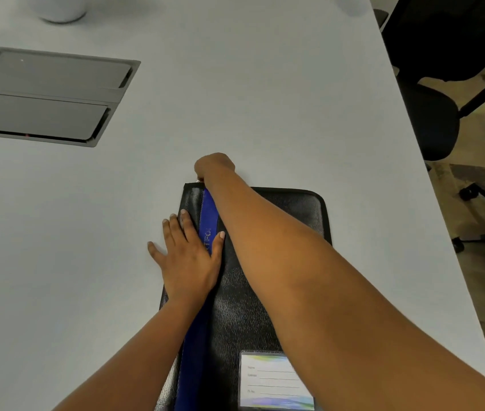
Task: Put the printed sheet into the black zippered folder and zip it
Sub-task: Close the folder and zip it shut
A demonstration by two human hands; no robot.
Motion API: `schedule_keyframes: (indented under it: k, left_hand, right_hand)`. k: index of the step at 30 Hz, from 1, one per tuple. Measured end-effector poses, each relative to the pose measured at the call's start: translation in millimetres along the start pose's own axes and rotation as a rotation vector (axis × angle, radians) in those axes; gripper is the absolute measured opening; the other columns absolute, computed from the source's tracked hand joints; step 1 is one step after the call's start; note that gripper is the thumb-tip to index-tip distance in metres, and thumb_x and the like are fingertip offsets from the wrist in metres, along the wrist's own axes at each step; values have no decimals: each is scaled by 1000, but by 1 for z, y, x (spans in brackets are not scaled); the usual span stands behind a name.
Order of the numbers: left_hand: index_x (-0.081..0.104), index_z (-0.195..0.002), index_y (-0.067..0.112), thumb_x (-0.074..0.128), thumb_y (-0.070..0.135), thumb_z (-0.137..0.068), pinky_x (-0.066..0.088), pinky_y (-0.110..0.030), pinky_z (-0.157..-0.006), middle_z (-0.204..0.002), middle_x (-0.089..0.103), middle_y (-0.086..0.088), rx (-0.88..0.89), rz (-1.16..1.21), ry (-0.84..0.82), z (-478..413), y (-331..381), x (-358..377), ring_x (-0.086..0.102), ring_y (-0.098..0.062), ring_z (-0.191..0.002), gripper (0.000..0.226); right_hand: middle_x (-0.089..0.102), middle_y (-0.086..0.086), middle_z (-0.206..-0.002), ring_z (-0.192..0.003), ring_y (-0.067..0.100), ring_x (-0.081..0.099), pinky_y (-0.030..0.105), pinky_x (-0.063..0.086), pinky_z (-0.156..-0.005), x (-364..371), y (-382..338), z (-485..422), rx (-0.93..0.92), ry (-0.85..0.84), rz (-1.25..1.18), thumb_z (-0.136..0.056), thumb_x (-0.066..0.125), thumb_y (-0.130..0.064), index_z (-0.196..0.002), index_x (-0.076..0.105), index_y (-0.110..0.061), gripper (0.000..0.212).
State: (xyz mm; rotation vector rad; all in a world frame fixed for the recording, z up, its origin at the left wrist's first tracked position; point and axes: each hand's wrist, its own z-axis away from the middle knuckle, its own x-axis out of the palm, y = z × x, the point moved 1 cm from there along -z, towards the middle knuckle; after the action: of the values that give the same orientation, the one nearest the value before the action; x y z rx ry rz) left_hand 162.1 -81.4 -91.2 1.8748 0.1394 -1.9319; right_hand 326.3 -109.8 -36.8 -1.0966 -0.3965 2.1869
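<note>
Grey table (265,99) beneath black grained folder (244,307) with blue stripe (208,215)

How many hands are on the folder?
2. The left hand presses flat on the black folder near its left edge; right hand pinches the zipper pull at its far corner.

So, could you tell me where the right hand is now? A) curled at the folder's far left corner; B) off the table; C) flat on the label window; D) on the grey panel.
A: the right hand pinches the zipper pull at the far left corner of the black folder, while the left hand presses flat on its edge.
</note>
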Motion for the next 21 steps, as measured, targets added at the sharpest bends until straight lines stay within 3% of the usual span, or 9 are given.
schedule_keyframes:
  k: [3, 5, 7, 9, 14, 18, 21]
  left_hand:
    - [0, -148, 9, 32, 55, -90, 8, -58, -111, -156, 10, -15, 3, -26, -14, 0, -1, 1, 6, -26, -145, 81]
    - [0, -148, 8, 33, 56, -90, 8, -58, -111, -156, 10, -15, 4, -27, -14, 0, -1, 1, 6, -26, -145, 82]
    - [1, -148, 9, 29, 57, -90, 8, -58, -111, -156, 11, -15, 7, -17, -9, 0, -1, 1, 6, -26, -145, 80]
    - [2, -148, 9, 24, 57, -89, 8, -58, -111, -156, 12, -15, 2, -6, -5, 0, -1, 1, 6, -26, -145, 79]
    - [8, -148, 8, 12, 61, -86, 12, -58, -110, -154, 17, -16, -4, -14, 9, -1, 0, 2, 11, -27, -144, 81]
    - [9, -147, 6, 18, 58, -91, 13, -57, -111, -155, 15, -15, 16, -8, 16, -1, -1, 3, 11, -26, -144, 77]
    - [5, -147, 5, 16, 56, -93, 10, -57, -112, -157, 7, -12, 32, -15, 4, -1, -1, 3, 4, -25, -145, 75]
  right_hand:
    - [46, 5, -62, -55, 17, 41, 32, 39, -96, 8, -2, 1, -48, -27, -31, -89, 47, -15, -66, 48, -5, 26]
    - [52, 7, -73, -65, 19, 49, 34, 38, -99, 10, -7, 2, 1, -59, -96, -90, 47, -15, -89, 59, -4, 17]
    - [59, 13, -112, -103, 27, 57, 40, 34, -106, 8, -4, 4, -30, -127, -212, -88, 48, -14, -122, 53, -5, 36]
    - [49, 14, -136, -127, 30, 45, 44, 34, -110, 7, 2, 4, -60, -116, -252, -86, 48, -14, -130, 47, -5, 45]
    - [61, 9, -122, -114, 25, 54, 40, 35, -107, 13, 16, 0, -151, -60, -81, -92, 46, -18, -113, 60, -5, 28]
    - [65, 10, -117, -112, 24, 57, 38, 41, -102, 15, 41, 18, -368, 96, -295, -92, 42, -5, -110, 61, -6, 27]
    - [63, 15, -120, -116, 26, 55, 33, 42, -102, 16, 64, 28, -434, 178, -304, -91, 43, -1, -118, 57, -2, 30]
